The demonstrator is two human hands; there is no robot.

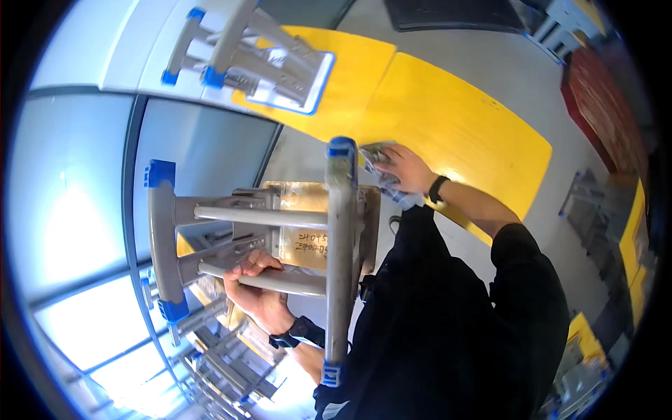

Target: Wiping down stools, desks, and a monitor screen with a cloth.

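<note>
A grey metal-framed stool [341, 236] with blue plastic end caps is tipped over in front of me, its legs towards the camera and a wooden seat underside [304, 252] bearing handwriting behind them. My left hand [260, 291] is wrapped around one of its crossbars. With my right hand [407, 168] I hold a crumpled checked cloth [391, 184] beside the near edge of a yellow tabletop [446, 115], to the right of the stool's upper blue cap.
Another upturned stool [262, 58] lies on the yellow table over a blue-edged white board [321, 86]. More stools [226, 367] stand at lower left. Large windows [73, 184] line the left side, and a dark red panel [598, 100] is at upper right.
</note>
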